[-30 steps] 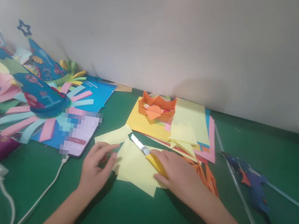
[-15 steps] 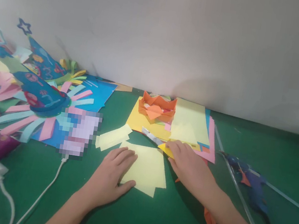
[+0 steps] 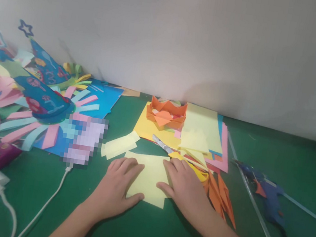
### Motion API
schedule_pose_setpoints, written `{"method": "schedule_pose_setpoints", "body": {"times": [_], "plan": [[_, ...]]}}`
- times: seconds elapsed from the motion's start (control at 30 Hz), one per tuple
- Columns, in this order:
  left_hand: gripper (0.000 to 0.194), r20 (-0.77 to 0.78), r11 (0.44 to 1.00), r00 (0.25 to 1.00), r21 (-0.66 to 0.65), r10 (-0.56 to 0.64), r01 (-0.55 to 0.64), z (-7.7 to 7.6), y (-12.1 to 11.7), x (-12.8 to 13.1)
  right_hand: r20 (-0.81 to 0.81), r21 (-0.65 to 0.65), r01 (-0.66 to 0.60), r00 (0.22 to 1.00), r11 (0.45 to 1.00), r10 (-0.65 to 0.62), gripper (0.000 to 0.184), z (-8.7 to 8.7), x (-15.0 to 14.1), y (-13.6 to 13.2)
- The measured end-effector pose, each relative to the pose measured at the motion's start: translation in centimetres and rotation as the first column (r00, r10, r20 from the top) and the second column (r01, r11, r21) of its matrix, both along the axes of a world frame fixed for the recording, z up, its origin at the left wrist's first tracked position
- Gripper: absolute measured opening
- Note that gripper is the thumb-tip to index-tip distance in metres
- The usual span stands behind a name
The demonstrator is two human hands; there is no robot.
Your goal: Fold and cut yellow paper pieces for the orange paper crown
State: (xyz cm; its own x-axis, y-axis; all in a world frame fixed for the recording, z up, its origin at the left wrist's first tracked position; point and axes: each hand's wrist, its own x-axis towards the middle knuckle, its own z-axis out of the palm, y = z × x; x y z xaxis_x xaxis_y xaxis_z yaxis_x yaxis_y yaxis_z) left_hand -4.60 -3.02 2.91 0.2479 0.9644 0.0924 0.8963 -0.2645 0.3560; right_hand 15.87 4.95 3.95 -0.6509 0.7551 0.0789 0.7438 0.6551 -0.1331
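Lying flat on the green bench (image 3: 141, 233), pale yellow sheets (image 3: 148, 184) are overlapped at opposite sides by left hand (image 3: 115, 185) and right hand (image 3: 185, 186), fingers (image 3: 137, 170) loosely extended, thumbs apart, nothing gripped.

The hands (image 3: 118, 182) are bare, as are the slim, tapering forearms (image 3: 79, 219)

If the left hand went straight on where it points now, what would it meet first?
Beyond the pale yellow sheets under it, the left hand would probably meet the cutter's blade first, though depth is unclear.
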Motion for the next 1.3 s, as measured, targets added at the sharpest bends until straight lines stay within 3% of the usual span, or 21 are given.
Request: {"method": "schedule_pose_setpoints", "body": {"times": [0.3,0.47,0.7,0.83,0.93,1.03,1.13,1.3], "plan": [[0.052,-0.002,0.999,0.999,0.025,0.043,-0.042,-0.3,0.0,0.3,-0.078,-0.050,-0.046,0.996,0.998,0.042,0.027,-0.2,-0.3,-0.4],[0.054,-0.012,0.999,0.999,0.035,0.043,-0.042,-0.6,0.0,0.4,-0.171,-0.062,-0.101,0.981,0.993,0.089,0.032,-0.2,-0.1,-0.9],[0.050,0.017,1.000,0.999,0.010,0.029,-0.029,-0.4,0.1,0.5,-0.425,-0.229,-0.055,0.904,0.972,-0.049,0.059,-0.3,0.8,-1.8],[0.040,0.043,0.999,0.998,0.009,0.044,-0.044,-0.2,0.1,0.5,-0.519,-0.280,-0.048,0.848,0.959,-0.109,0.055,-1.5,0.8,-2.4],[0.038,0.070,0.998,0.996,0.027,0.054,-0.056,-0.6,0.0,0.4,-0.518,-0.231,-0.084,0.854,0.969,-0.050,0.045,-2.1,0.7,-2.4],[0.031,0.133,0.992,0.986,0.058,0.101,-0.109,-1.3,-0.1,0.3,-0.494,-0.097,-0.201,0.860,0.975,0.128,0.031,-2.1,0.7,-2.1],[0.036,0.203,0.984,0.970,0.082,0.137,-0.156,-1.4,-0.1,0.1,-0.468,-0.018,-0.328,0.837,0.944,0.282,0.027,-1.8,0.6,-2.0],[0.041,0.236,0.998,0.970,0.014,0.062,-0.067,-0.4,-0.1,-0.2,-0.439,0.063,-0.386,0.818,0.921,0.372,0.026,-1.4,0.5,-2.1]]}}
